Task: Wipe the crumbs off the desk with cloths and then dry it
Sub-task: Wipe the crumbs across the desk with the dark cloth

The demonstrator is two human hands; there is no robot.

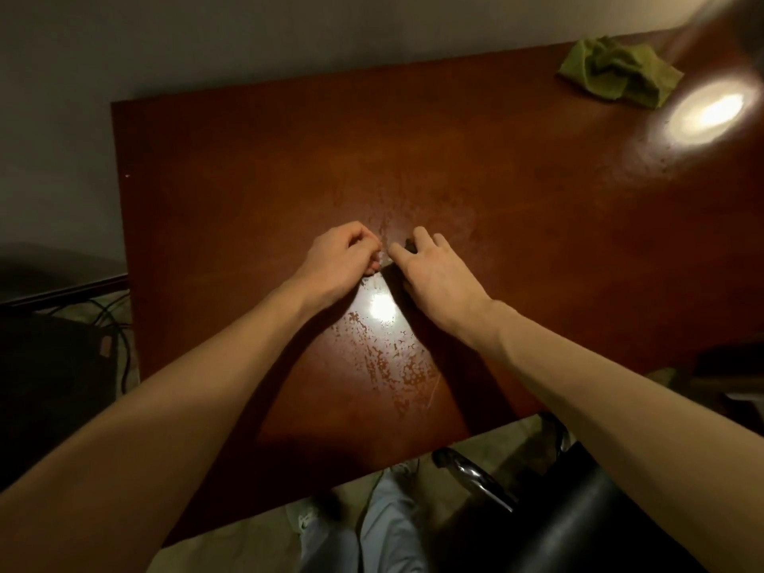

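Both hands meet mid-bench point(248, 167), prob. to gather crumbs: left hand point(339, 258) fingers curled shut, contents can't tell. Right hand point(434, 275) fingers spread flat on something small and dark, hidden. Green cloth point(616, 72) lies crumpled at far corner, unused, well apart from the wet streaks point(388, 357).

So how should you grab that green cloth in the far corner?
Pinch the raised, crumpled folds on top of the green cloth, coming straight down from above. It lies bunched in a loose heap on the desk, so the ridges stick up and give fingers something to catch; its flat edges hug the wood.

Grey wall point(206, 43), black chair point(578, 527), floor cables point(120, 324)
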